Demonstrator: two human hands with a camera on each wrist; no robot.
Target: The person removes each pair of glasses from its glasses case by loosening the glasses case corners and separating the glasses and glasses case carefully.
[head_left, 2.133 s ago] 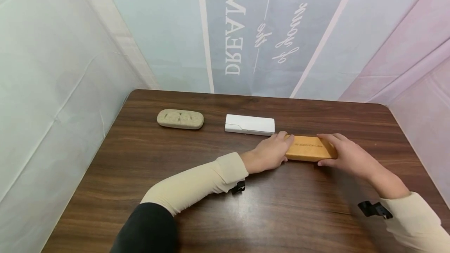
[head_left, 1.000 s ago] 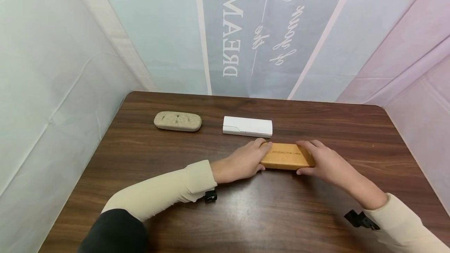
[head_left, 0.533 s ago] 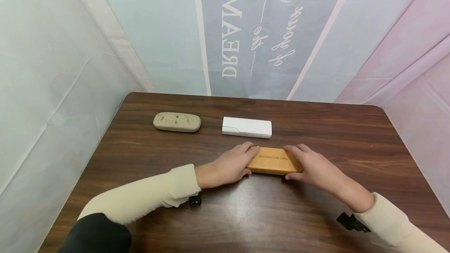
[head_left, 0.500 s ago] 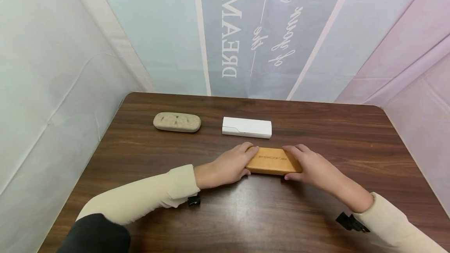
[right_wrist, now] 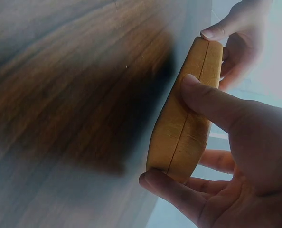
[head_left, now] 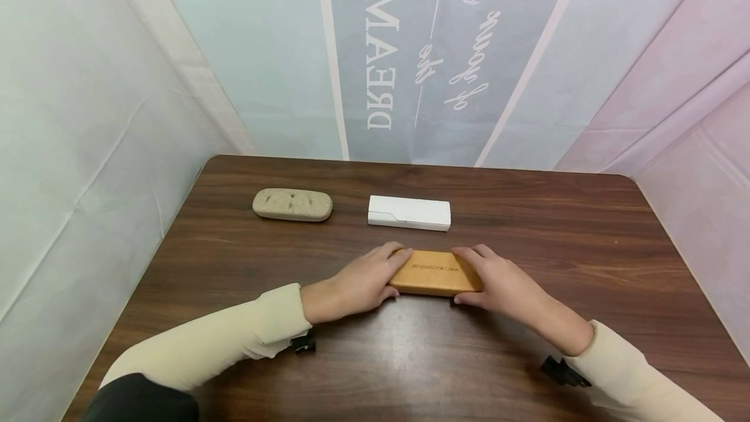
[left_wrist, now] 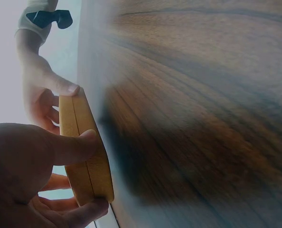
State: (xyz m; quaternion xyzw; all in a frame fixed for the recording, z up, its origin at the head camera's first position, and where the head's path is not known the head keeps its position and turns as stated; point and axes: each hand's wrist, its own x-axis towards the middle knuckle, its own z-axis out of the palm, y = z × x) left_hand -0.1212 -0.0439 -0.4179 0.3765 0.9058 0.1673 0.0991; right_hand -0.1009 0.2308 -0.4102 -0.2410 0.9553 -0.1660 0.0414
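A mustard-yellow glasses case with dark lettering on its lid spans the space between both hands, close over the brown table. My left hand grips its left end, and my right hand holds the right end. In the left wrist view the left thumb presses the front side near the seam of the case, with fingers round the end and far side. The right wrist view has the right thumb likewise on the front of the case, fingers curled round its end.
Behind the held case lies a white glasses case. Farther left is a beige, rounded glasses case. A printed curtain hangs along the table's back edge, and pale fabric covers the left side.
Both hands have moved left and somewhat nearer with the yellow case between them, from right of the white case to in front of it. The grip looks the same throughout.
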